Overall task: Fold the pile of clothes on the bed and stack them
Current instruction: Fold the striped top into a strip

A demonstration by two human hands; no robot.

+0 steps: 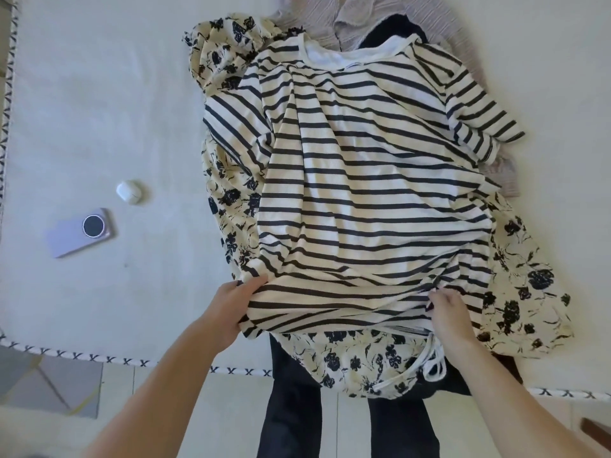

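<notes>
Head view: the striped shirt [357,180] is being held atop the pile on the bed [99,94], its long axis running away from both hands, the left hand [231,309] and right hand [449,312] each pinching a hem corner.

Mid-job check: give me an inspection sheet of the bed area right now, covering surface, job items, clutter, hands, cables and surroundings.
Surface: white bed cover with black-and-white stitched edging.
Job's things: striped T-shirt spread on top of a cream floral garment; a pinkish ribbed garment and a dark garment lie at the far end; nothing visibly folded or stacked.
Clutter: lilac phone and white earbud case to the left, clear of the clothes.
Hands: left hand and right hand each grip the T-shirt's near hem.
Cables: nothing seen; only a white drawstring near the bed's edge.
Surroundings: pale tiled floor, grey mat at the lower left.
</notes>
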